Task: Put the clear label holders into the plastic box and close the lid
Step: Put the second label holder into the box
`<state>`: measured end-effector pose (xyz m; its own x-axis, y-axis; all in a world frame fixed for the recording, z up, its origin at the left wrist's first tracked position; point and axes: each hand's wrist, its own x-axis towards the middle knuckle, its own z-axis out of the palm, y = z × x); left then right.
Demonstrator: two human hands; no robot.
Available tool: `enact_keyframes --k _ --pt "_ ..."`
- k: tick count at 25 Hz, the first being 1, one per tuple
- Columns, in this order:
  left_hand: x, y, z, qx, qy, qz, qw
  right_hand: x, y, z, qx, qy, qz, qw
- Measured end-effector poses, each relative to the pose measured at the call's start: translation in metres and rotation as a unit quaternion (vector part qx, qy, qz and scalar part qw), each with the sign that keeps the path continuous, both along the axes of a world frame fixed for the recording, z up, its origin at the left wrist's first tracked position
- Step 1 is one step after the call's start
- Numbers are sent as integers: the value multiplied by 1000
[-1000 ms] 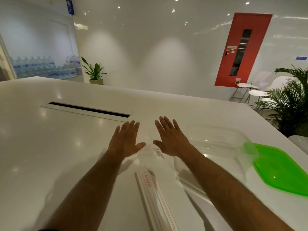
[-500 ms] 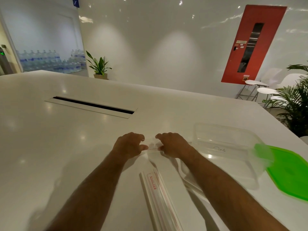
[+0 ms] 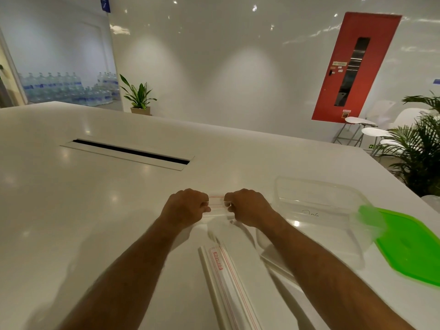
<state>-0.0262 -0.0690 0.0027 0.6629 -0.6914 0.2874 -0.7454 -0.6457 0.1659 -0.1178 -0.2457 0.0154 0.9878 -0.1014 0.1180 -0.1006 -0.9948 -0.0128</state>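
Observation:
A clear zip bag (image 3: pixel 217 203) with red lines along its top lies on the white table in front of me. My left hand (image 3: pixel 185 207) and my right hand (image 3: pixel 247 207) are both closed on its top edge, one at each side. A second long pack of clear label holders (image 3: pixel 228 282) with red print lies nearer to me, between my forearms. The clear plastic box (image 3: pixel 316 210) stands open to the right of my right hand. Its green lid (image 3: pixel 409 244) lies flat beside the box at the far right.
A long dark cable slot (image 3: pixel 131 153) is set into the table at the back left. The table's right edge runs past the lid, with a palm plant (image 3: pixel 419 148) and white stools (image 3: pixel 366 129) beyond it.
My hands went from spread open above the table to closed on the top edge of the clear bag. The view has tilted slightly.

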Motion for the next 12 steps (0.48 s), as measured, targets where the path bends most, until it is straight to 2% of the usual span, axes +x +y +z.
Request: enact_keyframes --k 6,12 --pt "4 9 20 12 -39 -32 999 -8 7 8 80 -33 13 996" --pt "9 15 31 -93 -32 -32 995 -12 9 27 181 -43 12 983"
